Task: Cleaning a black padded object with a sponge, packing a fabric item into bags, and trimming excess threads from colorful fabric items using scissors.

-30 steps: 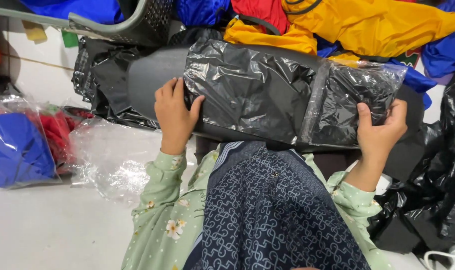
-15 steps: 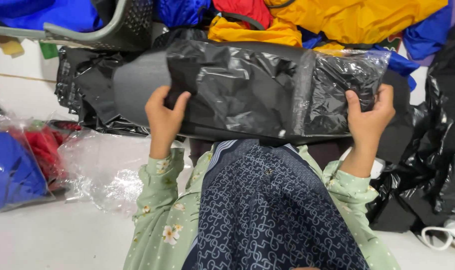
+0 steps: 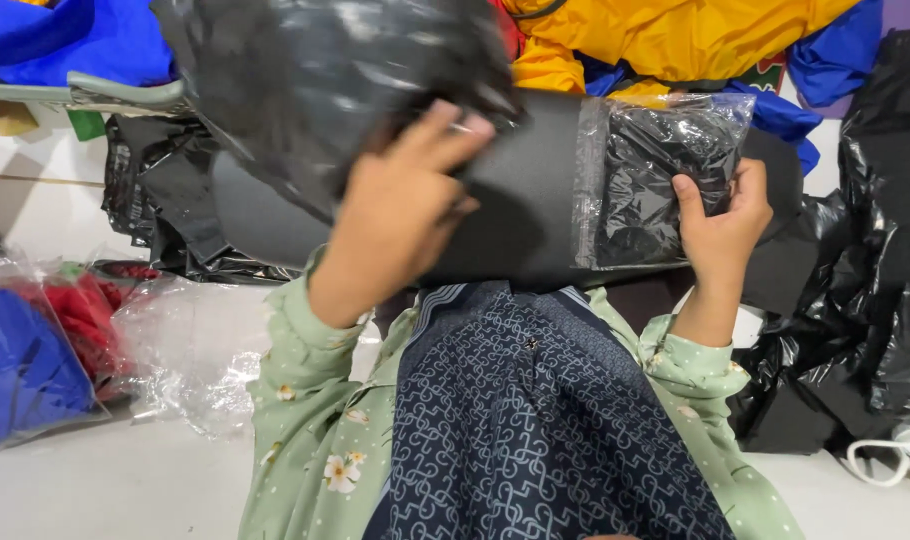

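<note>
Blurred black bag (image 3: 325,90) is gripped by left hand (image 3: 400,210), fingertips hidden; right hand (image 3: 720,225) fingers pinch clear sleeve (image 3: 655,170).

A single view was taken from a head-worn camera, aimed steeply down over the lap at the hands, very close. The near floor was framed below and piled garments far above; the left part was perhaps motion-blurred.

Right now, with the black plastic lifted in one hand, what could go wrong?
1. The left hand holds the crumpled black plastic up high; it hides the board's far end.
2. Only the right hand pinches the clear bag on the dark board; it may slide.
</note>
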